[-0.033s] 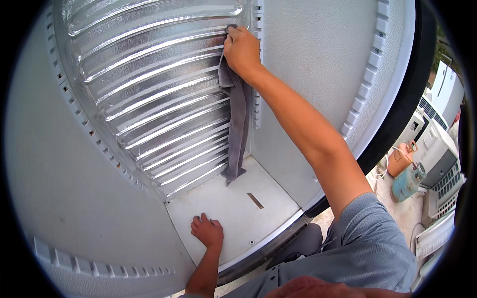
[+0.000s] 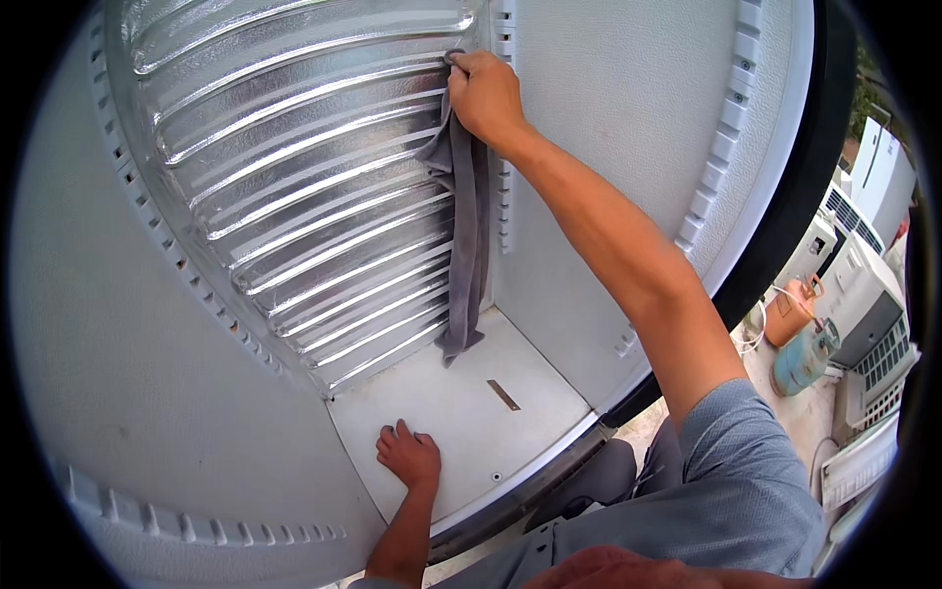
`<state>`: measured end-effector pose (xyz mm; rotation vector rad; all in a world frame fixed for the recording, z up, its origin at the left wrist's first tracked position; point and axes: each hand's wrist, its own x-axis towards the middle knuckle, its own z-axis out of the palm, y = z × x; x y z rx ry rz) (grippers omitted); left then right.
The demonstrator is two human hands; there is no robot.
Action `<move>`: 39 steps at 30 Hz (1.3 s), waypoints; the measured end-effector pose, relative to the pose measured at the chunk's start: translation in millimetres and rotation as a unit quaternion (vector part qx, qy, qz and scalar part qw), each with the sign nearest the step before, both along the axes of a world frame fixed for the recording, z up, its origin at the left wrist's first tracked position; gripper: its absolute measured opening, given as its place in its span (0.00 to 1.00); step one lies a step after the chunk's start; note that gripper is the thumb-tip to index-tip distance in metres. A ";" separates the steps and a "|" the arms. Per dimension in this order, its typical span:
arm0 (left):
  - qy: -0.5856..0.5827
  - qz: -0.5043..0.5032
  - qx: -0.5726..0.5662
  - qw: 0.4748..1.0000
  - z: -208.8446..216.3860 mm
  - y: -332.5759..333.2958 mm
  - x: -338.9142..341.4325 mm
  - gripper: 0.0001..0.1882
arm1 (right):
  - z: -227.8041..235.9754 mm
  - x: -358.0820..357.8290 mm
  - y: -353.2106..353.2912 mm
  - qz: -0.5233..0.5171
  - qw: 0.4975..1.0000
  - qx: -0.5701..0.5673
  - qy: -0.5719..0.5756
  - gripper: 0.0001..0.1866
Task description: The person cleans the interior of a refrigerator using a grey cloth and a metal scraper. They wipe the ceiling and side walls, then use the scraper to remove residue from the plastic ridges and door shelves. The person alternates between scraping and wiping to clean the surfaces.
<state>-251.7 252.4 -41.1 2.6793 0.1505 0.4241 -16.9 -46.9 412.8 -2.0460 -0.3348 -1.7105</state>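
High at the back right corner of a refrigerator's inside, my right hand (image 2: pixel 487 96) is closed on a grey cloth (image 2: pixel 465 236). The cloth bunches at my fingers and hangs down along the corner, its lower end close to the cabinet floor. Beside it, the back panel (image 2: pixel 304 211) is covered in shiny silver foil with raised crosswise ridges. My left hand (image 2: pixel 407 456) rests on the white cabinet floor (image 2: pixel 456 412), holding nothing, its fingers apart and slightly bent.
Notched shelf rails (image 2: pixel 731 123) run along the side walls. A slim metal strip (image 2: pixel 504 395) lies on the cabinet floor. Outside at the right stand an orange gas cylinder (image 2: pixel 788 316), a blue one (image 2: pixel 803 361) and white air-conditioner units (image 2: pixel 868 285).
My right hand has shifted slightly to the right, and the upper folds of the cloth have spread a little. The left hand stays in place.
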 end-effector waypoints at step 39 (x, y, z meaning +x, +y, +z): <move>-0.011 -0.001 -0.002 1.000 -0.1 2.5 0.5 0.23 | 125.1 10.6 -4.9 -0.118 0.987 0.080 0.069 0.15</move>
